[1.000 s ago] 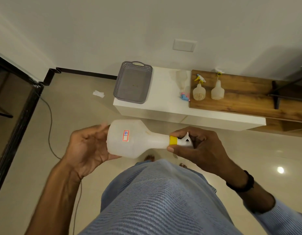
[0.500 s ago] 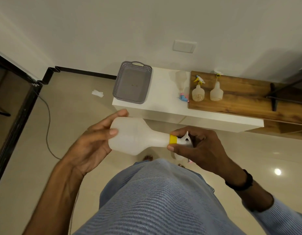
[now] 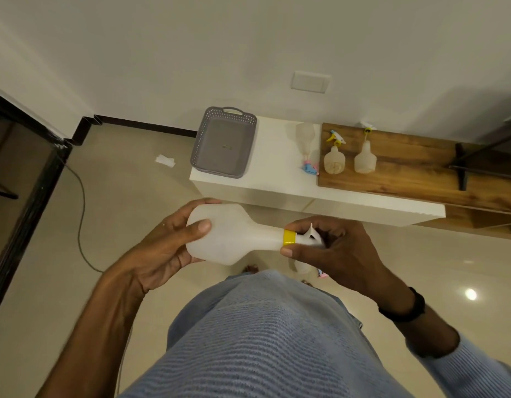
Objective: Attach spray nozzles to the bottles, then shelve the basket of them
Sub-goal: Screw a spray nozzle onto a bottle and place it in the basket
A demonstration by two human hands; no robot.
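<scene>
I hold a translucent white bottle [image 3: 228, 235] sideways in front of my body. My left hand [image 3: 165, 248] grips its wide base, thumb across the end. My right hand [image 3: 329, 248] pinches the white spray nozzle [image 3: 310, 235] at its yellow collar [image 3: 289, 237] on the bottle's neck. An empty grey basket [image 3: 208, 156] sits at the left end of the white shelf [image 3: 277, 179]. Two bottles with yellow nozzles [image 3: 334, 158] [image 3: 365, 156] stand on the wooden board [image 3: 415, 168]. Another bottle [image 3: 305, 139] lies beside a blue-pink nozzle [image 3: 310, 168].
A cable [image 3: 82, 214] runs along the tiled floor on the left, near a dark door frame [image 3: 33, 185]. A scrap of white paper [image 3: 164, 160] lies on the floor by the shelf. A black bracket [image 3: 461, 168] stands on the board's right part.
The bottle has turned in my hands; its red-and-blue label is out of sight. My left hand shifted round the base, thumb now over the end. My right hand stays at the collar.
</scene>
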